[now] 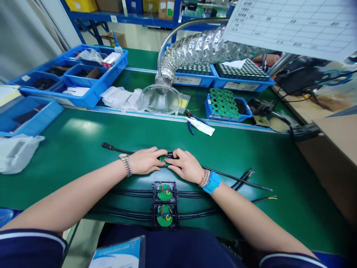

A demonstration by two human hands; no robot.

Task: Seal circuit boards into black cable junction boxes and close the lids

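A small green circuit board (163, 159) in a dark housing lies on the green mat, mostly covered by my fingers. My left hand (145, 160) closes on its left side with bent fingers. From the other side, my right hand (188, 165) presses fingertips and thumb onto the same board. A black cable with a plug (107, 145) runs out to the left, and another black cable (237, 176) goes right to a bare end. Nearer my body sit two black housings, one upper (165, 192) and one lower (165, 216), each holding a round green board with wires.
A fume funnel (161, 99) on a silver hose hangs ahead. Pliers (192, 124) lie beside a white packet (201, 126). A blue tray (209, 111) carries green boards. Blue bins (89, 98) stand left, and a cardboard box (337, 141) is at right.
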